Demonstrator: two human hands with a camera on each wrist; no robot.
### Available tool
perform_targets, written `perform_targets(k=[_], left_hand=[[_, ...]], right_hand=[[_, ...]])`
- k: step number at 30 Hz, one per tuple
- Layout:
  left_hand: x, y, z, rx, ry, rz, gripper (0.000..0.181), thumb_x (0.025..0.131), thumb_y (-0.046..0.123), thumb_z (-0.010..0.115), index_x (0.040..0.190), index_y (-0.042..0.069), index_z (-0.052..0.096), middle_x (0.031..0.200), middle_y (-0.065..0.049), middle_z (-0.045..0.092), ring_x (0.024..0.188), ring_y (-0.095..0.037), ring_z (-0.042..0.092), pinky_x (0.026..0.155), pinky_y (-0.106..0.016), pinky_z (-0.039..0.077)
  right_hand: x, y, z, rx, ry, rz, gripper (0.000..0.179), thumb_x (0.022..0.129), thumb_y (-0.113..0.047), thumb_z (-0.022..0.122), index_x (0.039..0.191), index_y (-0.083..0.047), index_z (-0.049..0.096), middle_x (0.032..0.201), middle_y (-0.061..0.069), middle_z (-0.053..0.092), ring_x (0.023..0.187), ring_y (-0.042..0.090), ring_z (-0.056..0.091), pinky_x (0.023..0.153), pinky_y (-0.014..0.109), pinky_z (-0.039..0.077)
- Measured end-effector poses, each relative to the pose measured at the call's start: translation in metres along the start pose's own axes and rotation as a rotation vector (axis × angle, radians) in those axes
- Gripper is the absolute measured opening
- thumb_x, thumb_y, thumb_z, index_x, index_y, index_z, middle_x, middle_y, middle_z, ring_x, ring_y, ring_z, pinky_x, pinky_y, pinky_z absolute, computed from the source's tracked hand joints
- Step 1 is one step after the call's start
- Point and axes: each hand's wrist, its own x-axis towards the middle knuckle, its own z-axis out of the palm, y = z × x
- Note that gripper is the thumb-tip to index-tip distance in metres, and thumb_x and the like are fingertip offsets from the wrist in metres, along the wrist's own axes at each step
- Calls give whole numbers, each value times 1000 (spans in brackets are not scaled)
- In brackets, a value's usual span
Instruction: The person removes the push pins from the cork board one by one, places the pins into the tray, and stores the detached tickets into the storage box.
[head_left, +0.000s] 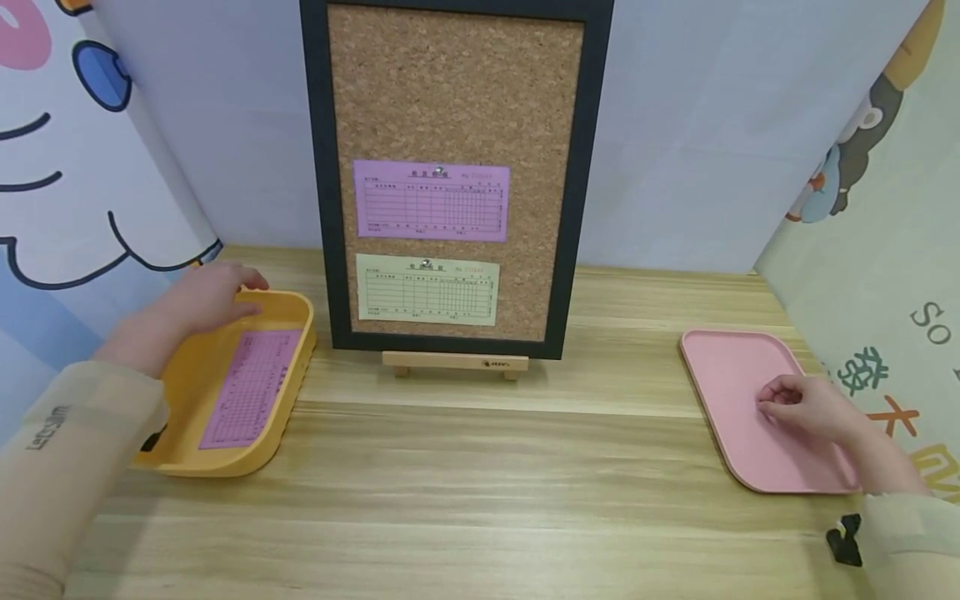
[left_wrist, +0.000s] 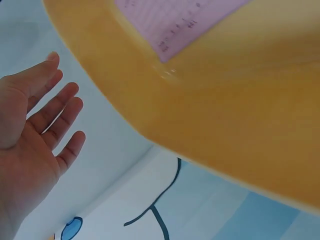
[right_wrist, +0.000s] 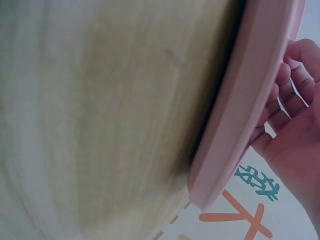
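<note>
My left hand (head_left: 213,296) hovers over the far side of a yellow tray (head_left: 306,333), its fingers loosely bent with nothing between them. Inside that tray lies a purple printed slip (head_left: 251,387). At the right, my right hand (head_left: 813,408) is low over a pink tray (head_left: 731,358), fingers curled and thumb close to the forefinger. Whether a small thing sits between those fingertips cannot be made out; the tray's rim hides part of them in the right wrist view. A cork board (head_left: 457,83) bears a purple slip (head_left: 432,200) above a pale green slip (head_left: 427,287), each with a pin at its top.
The black-framed board leans on a small wooden easel (head_left: 453,361) at the back of the wood-grain table (head_left: 487,475). A black clip-like piece (head_left: 846,540) is beside the right sleeve. Printed cloths (head_left: 675,133) rise behind and at both sides.
</note>
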Motion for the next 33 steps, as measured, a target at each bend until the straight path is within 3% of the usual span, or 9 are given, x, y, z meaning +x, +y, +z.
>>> perform_targets(k=[10,23,33], left_hand=[[-7,27,-21,-51,164,-64,42,91,25,61,126,1,54,130,-30,45,118,-48,37,93,-66,27],[-13,65,-40,-146,329,-89,66,92,36,60,144,7,33,145,-28,27,131,-48,23,98,-68,20],[-16,88,-40,-293,429,-114,73,89,37,63,147,9,27,152,-23,16,138,-44,13,105,-66,14]], right_hand=[[-5,-11,-14,2,-1,26,20,87,-17,67,97,0,64,83,3,58,69,1,45,60,20,42],[-9,-62,-44,-20,173,-118,16,84,-14,70,96,-5,64,77,-1,53,69,3,43,54,21,35],[-6,-111,-55,47,299,-248,14,81,-7,71,93,-11,63,76,-4,51,71,1,42,60,16,34]])
